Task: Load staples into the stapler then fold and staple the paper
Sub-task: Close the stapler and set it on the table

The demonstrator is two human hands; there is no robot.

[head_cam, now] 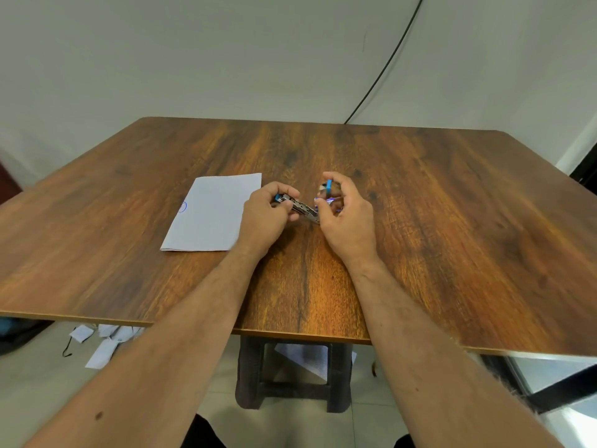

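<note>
A small blue and metal stapler (302,209) is held above the wooden table (420,195), swung open. My left hand (266,218) grips its metal staple channel at the rear. My right hand (347,215) holds the blue top cover, tipped upward near the front end. A white sheet of paper (211,213) with a small blue circular mark lies flat on the table, just left of my left hand. Any staples are too small or hidden to make out.
A black cable (384,72) hangs down the wall behind the table's far edge. Below the near edge stands a dark stool (290,376), with scraps of paper (103,344) on the floor at the left.
</note>
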